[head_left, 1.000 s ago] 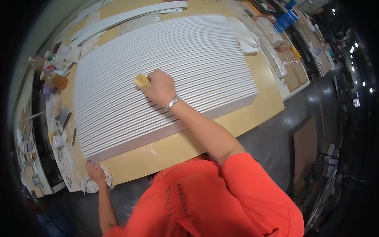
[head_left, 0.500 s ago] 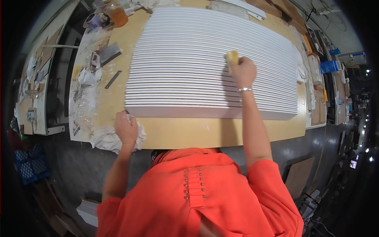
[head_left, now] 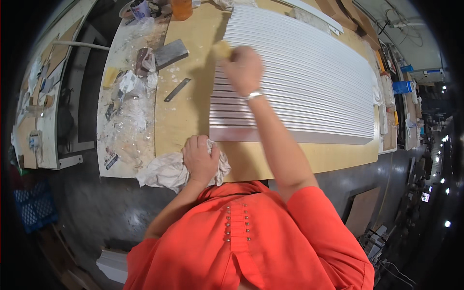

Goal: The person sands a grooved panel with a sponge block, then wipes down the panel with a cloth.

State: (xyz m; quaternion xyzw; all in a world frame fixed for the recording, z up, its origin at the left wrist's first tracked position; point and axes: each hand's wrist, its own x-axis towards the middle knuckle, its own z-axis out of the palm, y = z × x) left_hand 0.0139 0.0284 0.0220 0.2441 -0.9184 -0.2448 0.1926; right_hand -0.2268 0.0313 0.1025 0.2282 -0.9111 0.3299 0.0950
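A large white ribbed panel (head_left: pixel 309 82) lies flat on a tan workbench (head_left: pixel 188 116). My right hand (head_left: pixel 243 67) presses a small yellow sponge-like block (head_left: pixel 223 49) onto the panel's near-left corner area; a metal bracelet sits on that wrist. At the bench's front edge my left hand (head_left: pixel 199 159) is closed on a crumpled white cloth (head_left: pixel 164 171) that rests there. My orange top fills the lower part of the view.
A paint-spattered sheet (head_left: pixel 125 125) with rags, a scraper (head_left: pixel 170 52) and a metal strip (head_left: pixel 177 90) lies left of the panel. Jars and an orange bottle (head_left: pixel 181 8) stand at the far left corner. A blue crate (head_left: pixel 34 208) sits on the floor. Cluttered benches stand at the right.
My right hand with the yellow block has slid left along the panel to its left end. My left hand stays on the cloth. The view has swung toward the left.
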